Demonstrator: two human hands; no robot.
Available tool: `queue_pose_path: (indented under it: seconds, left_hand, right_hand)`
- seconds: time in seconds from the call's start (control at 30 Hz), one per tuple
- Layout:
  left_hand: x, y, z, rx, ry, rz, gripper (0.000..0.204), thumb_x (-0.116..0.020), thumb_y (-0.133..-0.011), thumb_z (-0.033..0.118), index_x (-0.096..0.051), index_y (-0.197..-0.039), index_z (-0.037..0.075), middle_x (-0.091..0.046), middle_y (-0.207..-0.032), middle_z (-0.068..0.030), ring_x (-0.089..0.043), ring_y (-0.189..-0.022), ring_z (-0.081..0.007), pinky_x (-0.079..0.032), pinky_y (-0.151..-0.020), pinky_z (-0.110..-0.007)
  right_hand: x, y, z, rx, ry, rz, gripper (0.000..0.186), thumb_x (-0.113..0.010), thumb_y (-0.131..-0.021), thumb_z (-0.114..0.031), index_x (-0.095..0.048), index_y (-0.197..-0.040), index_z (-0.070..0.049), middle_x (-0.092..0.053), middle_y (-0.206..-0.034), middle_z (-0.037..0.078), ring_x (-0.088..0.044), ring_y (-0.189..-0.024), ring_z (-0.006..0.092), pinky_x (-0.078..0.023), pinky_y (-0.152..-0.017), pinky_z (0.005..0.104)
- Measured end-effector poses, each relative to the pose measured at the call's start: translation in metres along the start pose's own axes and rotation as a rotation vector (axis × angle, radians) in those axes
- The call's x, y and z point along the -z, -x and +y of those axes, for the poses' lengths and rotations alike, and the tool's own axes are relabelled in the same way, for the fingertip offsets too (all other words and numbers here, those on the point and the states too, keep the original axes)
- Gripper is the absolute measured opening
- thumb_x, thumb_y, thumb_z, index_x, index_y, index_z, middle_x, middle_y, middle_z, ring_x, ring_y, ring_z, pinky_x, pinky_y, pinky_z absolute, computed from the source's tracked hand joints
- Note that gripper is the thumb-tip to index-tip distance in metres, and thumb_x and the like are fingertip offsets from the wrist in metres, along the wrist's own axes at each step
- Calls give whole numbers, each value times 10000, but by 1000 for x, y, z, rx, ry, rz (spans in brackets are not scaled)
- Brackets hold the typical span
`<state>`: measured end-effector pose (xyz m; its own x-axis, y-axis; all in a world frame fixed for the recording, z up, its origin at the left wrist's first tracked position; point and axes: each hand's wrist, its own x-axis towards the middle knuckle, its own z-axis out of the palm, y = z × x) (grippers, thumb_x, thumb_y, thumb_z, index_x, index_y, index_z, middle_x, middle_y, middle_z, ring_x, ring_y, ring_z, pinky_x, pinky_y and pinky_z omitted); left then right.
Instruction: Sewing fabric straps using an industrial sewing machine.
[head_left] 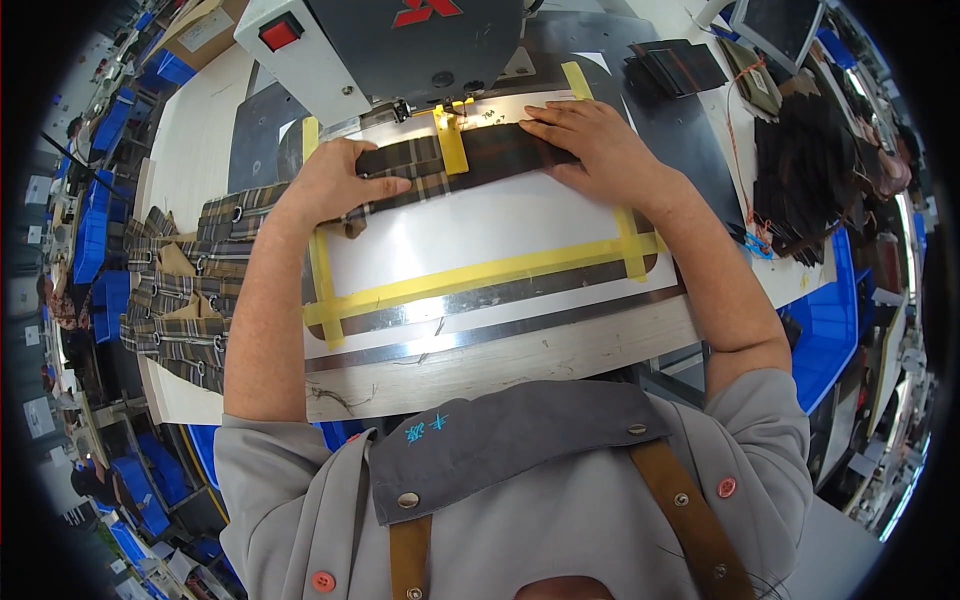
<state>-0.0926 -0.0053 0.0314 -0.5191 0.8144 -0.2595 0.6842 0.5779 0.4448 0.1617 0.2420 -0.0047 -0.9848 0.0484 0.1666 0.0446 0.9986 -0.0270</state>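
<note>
Left hand point(335, 185): one, palm down at the left end of the work, fingers bent toward the machine, thumb stretched out across the cloth; whether it pinches the cloth or only presses it, cannot tell. Right hand point(600, 150): one, laid nearly flat with fingers extended, resting at the right end of the dark strip, closed around nothing visible; fingertips reach over the metal plate point(505, 108).

Plaid strip point(418, 152): tan, grey and black, under the left hand, running toward the middle. Dark strip point(515, 150): blackish with faint reddish lines, between the yellow tab and the right hand. Yellow tab point(452, 150): narrow, lying across the work below the machine head point(430, 45), which is grey and white with a red switch point(280, 34).

White sheet point(470, 225): nearer the wearer than the strips, edged with yellow tape point(490, 265). Counter point(560, 350): pale, carrying the whole; loose threads point(340, 398) at its near edge.

At left: plaid pieces point(190, 290), heaped, with metal rings. At right: dark flat pieces point(675, 68), stacked; dark bundle point(795, 170), large; orange cord point(735, 125); blue bin point(838, 320), beside the counter
</note>
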Motion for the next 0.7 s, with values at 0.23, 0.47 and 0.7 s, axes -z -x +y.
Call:
queue_pose_path:
  seconds: [0.23,0.47,0.7]
  left_hand:
    - [80,87,-4,-173,420,-242,282,-812,-842,232,-728,-943,-18,-699,-767,-21,-595,-677,-70,-463,-619,-243]
    - [153,189,-35,-496,1479,555,247,-615,-1030,190,-628,-1170,-12,-491,-812,-13,-433,-714,-134,-393,-658,-313]
    - [128,152,-83,-608,1980,528,311,-517,-1081,196,-589,-1271,-39,-689,-1217,-199,-682,-1101,-317,-521,-1038,-521]
  right_hand:
    - [9,10,-20,112,-79,53,640,-715,-912,-378,-558,-1441,-52,-585,-1459,115,-513,-1359,279,-351,-1169,435]
    - [24,-7,-98,317,-527,-79,753,-741,-903,-412,-471,-1486,-18,-575,-1417,192,-543,-1304,344,-382,-1139,449]
    - [17,-24,-139,151,-1463,-362,942,-779,-902,-438,-292,-1572,9,-575,-1402,235,-596,-1252,283,-478,-1034,400]
